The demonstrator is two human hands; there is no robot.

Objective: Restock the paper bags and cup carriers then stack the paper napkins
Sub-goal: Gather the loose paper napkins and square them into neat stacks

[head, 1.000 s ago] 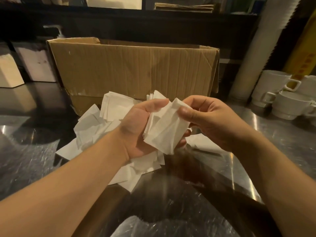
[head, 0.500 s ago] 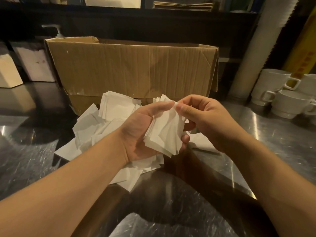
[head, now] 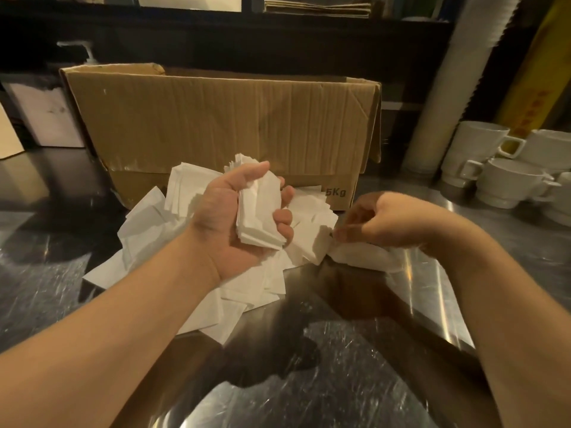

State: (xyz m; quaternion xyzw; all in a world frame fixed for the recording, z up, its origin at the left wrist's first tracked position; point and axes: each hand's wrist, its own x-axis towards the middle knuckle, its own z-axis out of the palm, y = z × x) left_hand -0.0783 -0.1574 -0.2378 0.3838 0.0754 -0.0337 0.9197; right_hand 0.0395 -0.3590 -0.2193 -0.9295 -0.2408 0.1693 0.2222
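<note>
A large open brown cardboard box [head: 216, 125] marked "5Kg" stands on the scratched steel desk [head: 355, 366]. Right of the box lean a tall white sleeve of stacked cups [head: 448, 97] and, beyond it, stacked white ceramic mugs [head: 500, 177]. Behind the box's left corner is a white pump dispenser [head: 88, 54].

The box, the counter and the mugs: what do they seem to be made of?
Box: brown corrugated cardboard, matt, with vertical ribbing and creases. Counter: probably stainless steel, glossy, with fine scratches and reflections. Mugs: likely glazed white ceramic, smooth and faintly shiny.
</note>
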